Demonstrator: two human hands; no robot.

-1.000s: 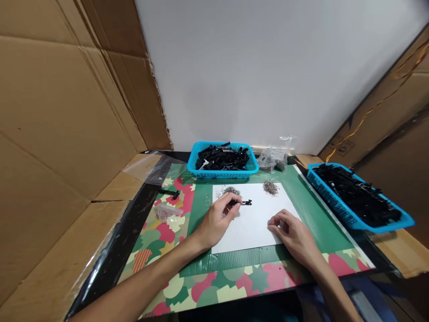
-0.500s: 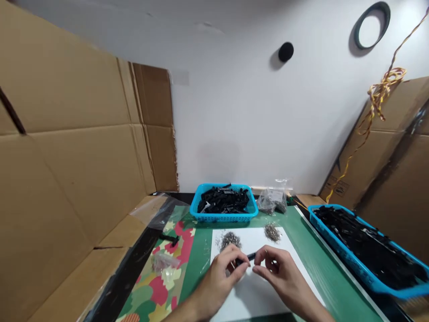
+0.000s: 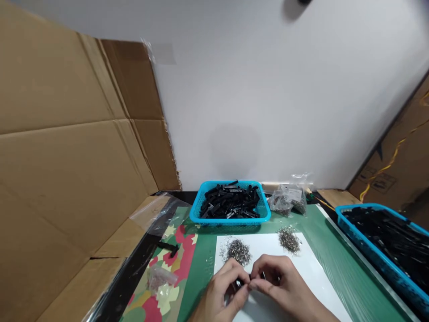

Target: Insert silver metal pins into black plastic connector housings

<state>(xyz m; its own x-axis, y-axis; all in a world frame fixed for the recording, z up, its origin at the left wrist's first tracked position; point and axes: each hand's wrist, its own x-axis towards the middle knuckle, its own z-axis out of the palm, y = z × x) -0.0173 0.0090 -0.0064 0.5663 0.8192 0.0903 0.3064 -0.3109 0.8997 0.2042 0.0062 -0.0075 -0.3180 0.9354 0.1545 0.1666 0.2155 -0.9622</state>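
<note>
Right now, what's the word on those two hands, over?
Left hand pinching small black part. Right hand up close against it, grip unclear. Hands hide most of it; pile of metal bits just beyond left hand.

A small, narrow black part with a glossy surface [image 3: 238,283], perhaps plastic, is held between the fingertips of the left hand [image 3: 221,290] and the right hand [image 3: 285,286], at the near middle of the scene. The fingers cover most of it: a black portion with a bright highlight shows inside the left hand's grip, and another dark bit appears by the right hand's finger and thumb. It seems to run roughly left to right, though its ends and full outline are hidden. It sits over the plain white paper sheet [image 3: 268,245]; whether it touches the sheet cannot be told.
</note>
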